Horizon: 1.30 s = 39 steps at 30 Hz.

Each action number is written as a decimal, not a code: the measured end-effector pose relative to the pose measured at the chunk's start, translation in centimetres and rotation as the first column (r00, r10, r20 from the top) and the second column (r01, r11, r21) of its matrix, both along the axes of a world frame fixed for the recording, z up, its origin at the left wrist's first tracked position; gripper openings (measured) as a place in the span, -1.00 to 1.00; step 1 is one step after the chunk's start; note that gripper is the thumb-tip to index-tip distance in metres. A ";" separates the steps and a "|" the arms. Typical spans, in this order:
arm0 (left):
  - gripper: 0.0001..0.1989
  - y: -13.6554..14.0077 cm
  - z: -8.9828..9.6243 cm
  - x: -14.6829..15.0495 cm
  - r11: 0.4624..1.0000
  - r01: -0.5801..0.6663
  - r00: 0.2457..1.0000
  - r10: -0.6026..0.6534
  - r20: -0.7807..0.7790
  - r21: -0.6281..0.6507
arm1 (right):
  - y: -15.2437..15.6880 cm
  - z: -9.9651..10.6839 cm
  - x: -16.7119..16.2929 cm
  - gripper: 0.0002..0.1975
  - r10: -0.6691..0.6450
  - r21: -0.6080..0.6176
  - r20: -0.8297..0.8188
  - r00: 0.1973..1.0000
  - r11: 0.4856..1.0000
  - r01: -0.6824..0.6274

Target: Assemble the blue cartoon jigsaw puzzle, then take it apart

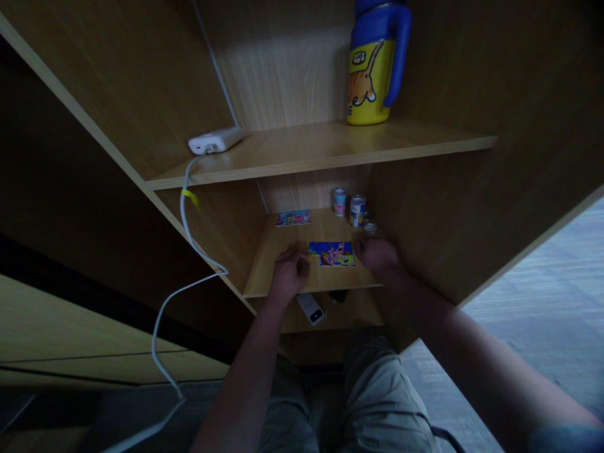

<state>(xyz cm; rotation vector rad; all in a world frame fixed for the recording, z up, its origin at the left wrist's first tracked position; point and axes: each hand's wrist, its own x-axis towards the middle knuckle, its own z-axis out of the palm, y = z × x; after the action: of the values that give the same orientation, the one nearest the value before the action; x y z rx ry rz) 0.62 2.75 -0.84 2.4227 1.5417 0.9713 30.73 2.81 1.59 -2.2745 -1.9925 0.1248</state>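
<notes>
- The printed card (333,254) is deep blue with pink and yellow cartoon figures, lying flat, face up, near the shelf's (262,274) front edge.
- Its long axis runs left-right, roughly along that edge.
- The left hand (289,269) and right hand (376,253) flank it above the shelf, 1 per short end; fingers curled, grip cannot be told.

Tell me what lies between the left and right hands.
In the head view, a blue cartoon card lies between the left hand and the right hand; I can't tell whether either touches it.
</notes>
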 end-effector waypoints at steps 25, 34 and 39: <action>-0.93 0.1 0.0 0.1 0.991 -0.128 0.992 0.129 0.014 -0.046 | 0.0 0.1 -0.2 -0.33 -0.022 -0.003 0.001 1.000 1.000 0.022; -0.88 0.2 -0.2 0.1 0.990 -0.137 0.990 0.138 0.027 -0.032 | 0.0 0.0 -0.1 -0.37 -0.019 -0.001 0.012 1.000 1.000 0.019; -0.90 0.4 -0.6 -0.1 0.991 -0.131 0.989 0.132 0.063 -0.012 | 0.0 0.0 -0.1 -0.38 -0.007 0.001 0.010 1.000 1.000 0.007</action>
<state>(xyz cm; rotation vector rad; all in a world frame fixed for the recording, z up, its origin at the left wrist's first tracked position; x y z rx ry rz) 0.53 3.11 -1.47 2.2852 1.6978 1.0527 30.65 2.84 1.61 -2.2862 -1.9884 0.1118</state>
